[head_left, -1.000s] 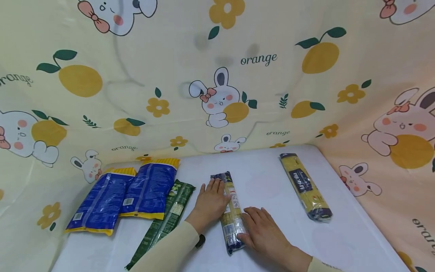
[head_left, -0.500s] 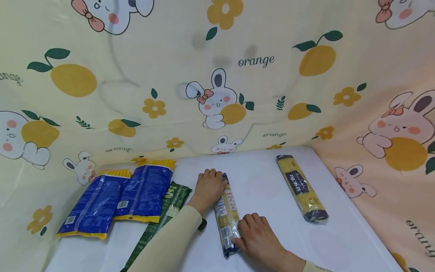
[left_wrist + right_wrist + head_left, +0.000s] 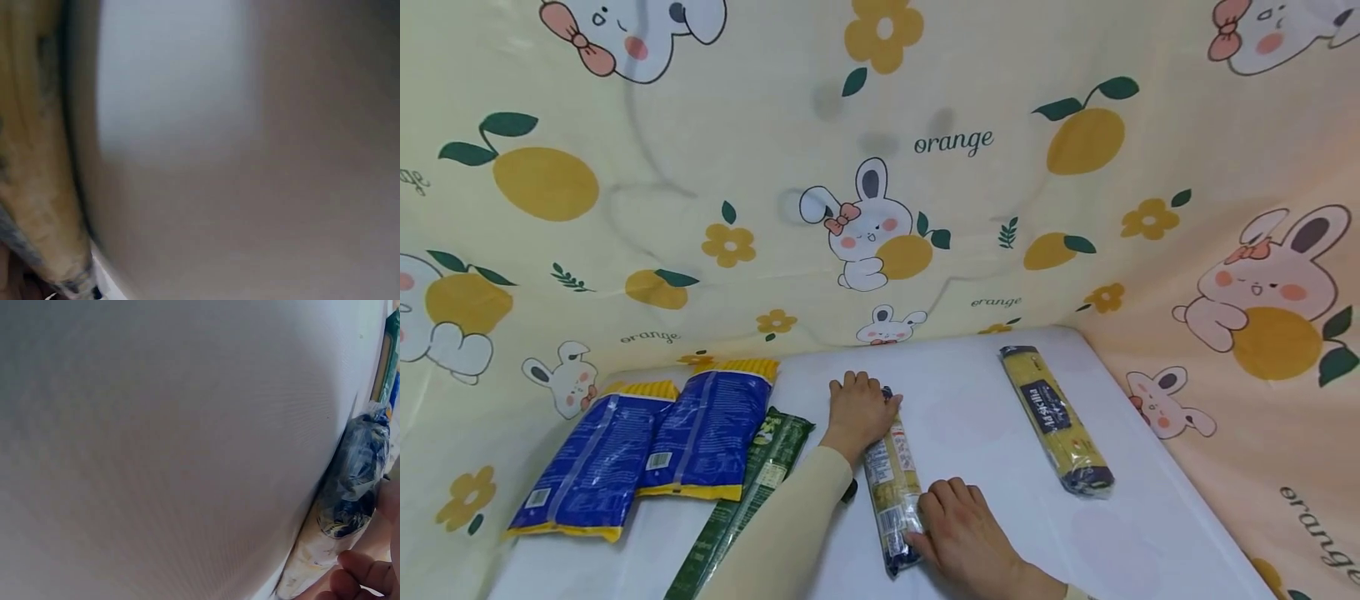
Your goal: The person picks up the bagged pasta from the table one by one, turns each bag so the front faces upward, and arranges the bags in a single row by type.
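Observation:
A long pack of spaghetti (image 3: 891,492) in clear wrap with dark blue ends lies on the white table, its barcode side up. My left hand (image 3: 855,417) grips its far end, fingers on the left and thumb on the right, hiding most of that end. Near the other end, my right hand (image 3: 962,533) holds the pack's right side, thumb over the top. In the right wrist view, fingers (image 3: 362,572) press against the wrapped pack (image 3: 353,481). The left wrist view has the pack (image 3: 37,156) along its left edge; most else there is blurred.
Another spaghetti pack (image 3: 1056,425) lies label up at the right. To the left, a long green pack (image 3: 730,525) lies partly under my left sleeve, beside two overlapping blue bags (image 3: 598,467) with yellow edges. A printed curtain (image 3: 760,308) rises behind the table (image 3: 985,400).
My left hand has shifted to the pack's far end, and its fingers have gone from flat on top to gripping. My right hand has closed in on the near end. The head view has turned slightly right.

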Available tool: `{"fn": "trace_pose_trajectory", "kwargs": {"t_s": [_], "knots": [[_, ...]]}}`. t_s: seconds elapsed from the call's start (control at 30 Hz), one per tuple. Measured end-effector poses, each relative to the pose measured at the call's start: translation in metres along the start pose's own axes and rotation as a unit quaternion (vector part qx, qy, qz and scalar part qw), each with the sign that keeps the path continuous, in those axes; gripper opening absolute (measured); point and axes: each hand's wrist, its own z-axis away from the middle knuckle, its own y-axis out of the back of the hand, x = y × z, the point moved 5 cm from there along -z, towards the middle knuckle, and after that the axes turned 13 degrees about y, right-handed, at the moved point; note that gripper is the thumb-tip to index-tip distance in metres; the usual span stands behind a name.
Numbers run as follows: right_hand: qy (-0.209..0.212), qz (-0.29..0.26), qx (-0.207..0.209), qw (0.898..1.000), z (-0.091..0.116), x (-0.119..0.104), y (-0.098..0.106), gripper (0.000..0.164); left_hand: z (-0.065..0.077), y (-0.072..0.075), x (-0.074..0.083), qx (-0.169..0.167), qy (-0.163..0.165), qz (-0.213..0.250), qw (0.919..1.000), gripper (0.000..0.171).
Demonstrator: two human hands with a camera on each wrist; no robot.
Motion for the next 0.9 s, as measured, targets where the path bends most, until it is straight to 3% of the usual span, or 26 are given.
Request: {"fn": "trace_pose_trajectory", "kwargs": {"t_s": [0.1, 0.2, 0.33, 0.5, 0.67, 0.9], "knots": [[-0.006, -0.003, -0.001, 1.000, 0.001, 0.000, 0.001, 0.041, 0.000, 0.001, -0.002, 0.016, -0.007, 0.001, 0.9998, 0.074], [-0.018, -0.005, 0.000, 1.000, 0.003, 0.000, 0.002, 0.042, 0.000, 0.008, -0.003, 0.054, -0.026, 0.011, 0.9982, 0.071], [-0.038, -0.017, 0.003, 0.999, 0.004, 0.002, 0.004, 0.043, 0.001, 0.025, -0.004, 0.113, -0.052, 0.037, 0.9916, 0.064], [-0.071, -0.028, -0.009, 0.997, 0.000, 0.007, 0.004, 0.043, 0.001, 0.049, -0.004, 0.164, -0.074, 0.068, 0.9814, 0.060], [-0.108, -0.039, -0.035, 0.993, -0.003, 0.012, 0.001, 0.044, 0.004, 0.070, -0.003, 0.226, -0.107, 0.088, 0.9643, 0.055], [-0.131, -0.082, -0.017, 0.988, -0.005, 0.014, -0.001, 0.046, 0.014, 0.093, -0.005, 0.324, -0.158, 0.132, 0.9233, 0.052]]}}
